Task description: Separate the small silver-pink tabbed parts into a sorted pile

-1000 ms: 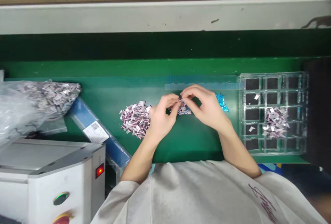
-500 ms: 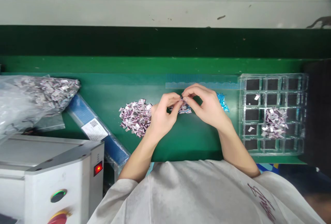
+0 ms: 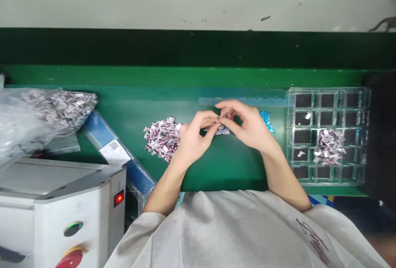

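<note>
My left hand [image 3: 198,136] and my right hand [image 3: 246,123] meet fingertip to fingertip over the green table [image 3: 229,165]. Both are pinched around something small, mostly hidden by the fingers. Under the fingertips lies a small group of silvery pieces [image 3: 222,130]. Beside my left hand is a larger pile of small silver-and-pink pieces [image 3: 163,138]. Small blue pieces [image 3: 266,121] lie just beyond my right hand's outer edge.
At right, a clear compartment tray [image 3: 313,136] bears a heap of pieces [image 3: 330,146]. A clear bag of pieces [image 3: 64,109], a blue wrapped strip [image 3: 102,134] and a white machine [image 3: 74,202] stand left. Blue strips [image 3: 241,97] lie behind my hands.
My right hand's fingers have shifted slightly at the pinch, with the index finger lifted and extended left. My left hand keeps nearly the same pose. The whole view has shifted slightly.
</note>
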The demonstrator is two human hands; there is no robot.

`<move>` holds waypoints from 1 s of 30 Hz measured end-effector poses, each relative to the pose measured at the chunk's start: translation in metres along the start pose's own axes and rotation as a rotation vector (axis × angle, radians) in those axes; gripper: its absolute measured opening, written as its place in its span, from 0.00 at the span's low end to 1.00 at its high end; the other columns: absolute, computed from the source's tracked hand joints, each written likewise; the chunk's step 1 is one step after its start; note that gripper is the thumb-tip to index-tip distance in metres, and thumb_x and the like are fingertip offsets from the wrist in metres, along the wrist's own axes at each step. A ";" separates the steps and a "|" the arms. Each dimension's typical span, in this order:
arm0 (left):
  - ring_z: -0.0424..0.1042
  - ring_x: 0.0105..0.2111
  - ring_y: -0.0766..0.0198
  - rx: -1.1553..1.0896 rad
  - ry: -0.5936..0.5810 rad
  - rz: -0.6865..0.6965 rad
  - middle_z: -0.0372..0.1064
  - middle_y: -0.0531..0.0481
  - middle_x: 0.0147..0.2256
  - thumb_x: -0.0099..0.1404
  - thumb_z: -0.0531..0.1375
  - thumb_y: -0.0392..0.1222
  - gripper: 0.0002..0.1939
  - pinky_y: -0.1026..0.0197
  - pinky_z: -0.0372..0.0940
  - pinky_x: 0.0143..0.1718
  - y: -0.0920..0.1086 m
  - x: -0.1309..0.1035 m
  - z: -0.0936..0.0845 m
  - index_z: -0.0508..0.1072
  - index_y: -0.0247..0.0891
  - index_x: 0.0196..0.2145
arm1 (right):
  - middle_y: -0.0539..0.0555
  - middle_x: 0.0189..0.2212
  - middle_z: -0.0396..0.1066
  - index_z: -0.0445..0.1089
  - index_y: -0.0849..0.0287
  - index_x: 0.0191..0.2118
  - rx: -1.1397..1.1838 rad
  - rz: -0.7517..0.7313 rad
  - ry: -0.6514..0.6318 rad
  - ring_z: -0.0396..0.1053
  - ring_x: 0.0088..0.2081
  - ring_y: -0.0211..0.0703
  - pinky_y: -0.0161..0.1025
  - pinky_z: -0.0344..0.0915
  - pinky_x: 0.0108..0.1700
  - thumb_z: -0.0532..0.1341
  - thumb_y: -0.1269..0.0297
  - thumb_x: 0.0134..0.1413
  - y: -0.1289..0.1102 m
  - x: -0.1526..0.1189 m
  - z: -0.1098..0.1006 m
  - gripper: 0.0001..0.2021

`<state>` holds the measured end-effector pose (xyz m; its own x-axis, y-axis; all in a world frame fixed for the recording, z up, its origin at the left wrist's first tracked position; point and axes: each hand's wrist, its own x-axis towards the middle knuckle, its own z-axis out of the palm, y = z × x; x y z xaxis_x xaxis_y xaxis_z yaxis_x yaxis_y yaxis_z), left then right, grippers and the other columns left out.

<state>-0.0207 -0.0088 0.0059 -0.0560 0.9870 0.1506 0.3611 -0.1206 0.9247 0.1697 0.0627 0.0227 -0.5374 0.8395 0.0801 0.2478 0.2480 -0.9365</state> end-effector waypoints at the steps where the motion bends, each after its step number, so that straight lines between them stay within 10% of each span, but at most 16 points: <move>1: 0.87 0.42 0.62 0.063 -0.016 0.023 0.84 0.51 0.46 0.74 0.68 0.38 0.12 0.60 0.81 0.48 0.003 0.001 -0.008 0.74 0.44 0.53 | 0.48 0.38 0.77 0.73 0.50 0.57 -0.022 0.007 -0.002 0.72 0.36 0.41 0.41 0.71 0.43 0.62 0.73 0.67 0.000 0.000 -0.001 0.16; 10: 0.73 0.49 0.44 0.778 -0.246 -0.016 0.78 0.41 0.47 0.72 0.67 0.42 0.09 0.40 0.72 0.54 0.009 0.007 -0.092 0.81 0.39 0.48 | 0.49 0.36 0.76 0.74 0.52 0.43 -0.231 0.087 -0.090 0.71 0.36 0.43 0.41 0.67 0.42 0.67 0.75 0.61 0.002 0.001 0.004 0.10; 20: 0.72 0.42 0.45 0.748 -0.204 -0.040 0.76 0.44 0.37 0.68 0.62 0.36 0.05 0.45 0.69 0.44 -0.011 0.004 -0.091 0.76 0.44 0.35 | 0.58 0.48 0.77 0.77 0.50 0.51 -0.445 0.062 0.393 0.74 0.49 0.58 0.62 0.74 0.58 0.62 0.67 0.69 0.019 0.012 -0.024 0.09; 30: 0.78 0.36 0.60 0.277 -0.013 -0.026 0.81 0.50 0.40 0.74 0.65 0.40 0.12 0.57 0.72 0.39 0.007 0.011 -0.066 0.86 0.47 0.50 | 0.62 0.50 0.73 0.79 0.54 0.55 -0.564 0.088 0.362 0.70 0.54 0.63 0.73 0.70 0.63 0.61 0.68 0.68 0.050 0.018 -0.020 0.15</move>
<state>-0.0807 -0.0063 0.0369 -0.0572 0.9909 0.1218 0.6003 -0.0634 0.7972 0.1884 0.0997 -0.0165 -0.2168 0.9527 0.2131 0.7140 0.3036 -0.6309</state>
